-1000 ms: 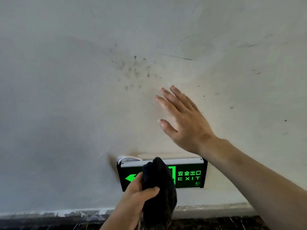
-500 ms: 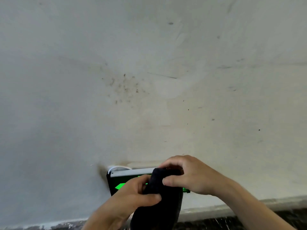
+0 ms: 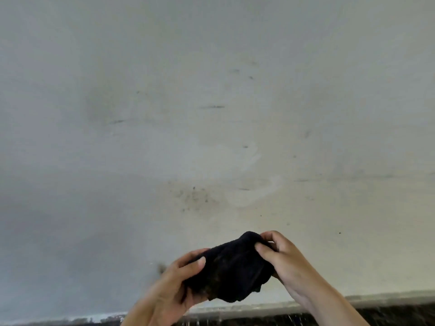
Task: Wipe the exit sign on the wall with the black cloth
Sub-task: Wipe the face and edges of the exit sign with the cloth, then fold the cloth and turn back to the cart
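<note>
A bunched black cloth [image 3: 231,270] is held up in front of the wall, low in the middle of the view. My left hand [image 3: 175,288] grips its lower left side, thumb on top. My right hand [image 3: 281,260] pinches its upper right edge between fingers and thumb. The exit sign is hidden behind the cloth and my hands; only a dark smudge [image 3: 160,268] on the wall shows beside my left hand.
The pale, scuffed wall [image 3: 211,114] fills the view, with a patch of dark specks [image 3: 195,196] above the cloth. A grey skirting strip [image 3: 388,297] runs along the bottom, with dark stone flooring [image 3: 400,315] below it.
My right hand came down off the wall and took hold of the cloth. Both hands have spread the cloth between them, and it now covers the sign.
</note>
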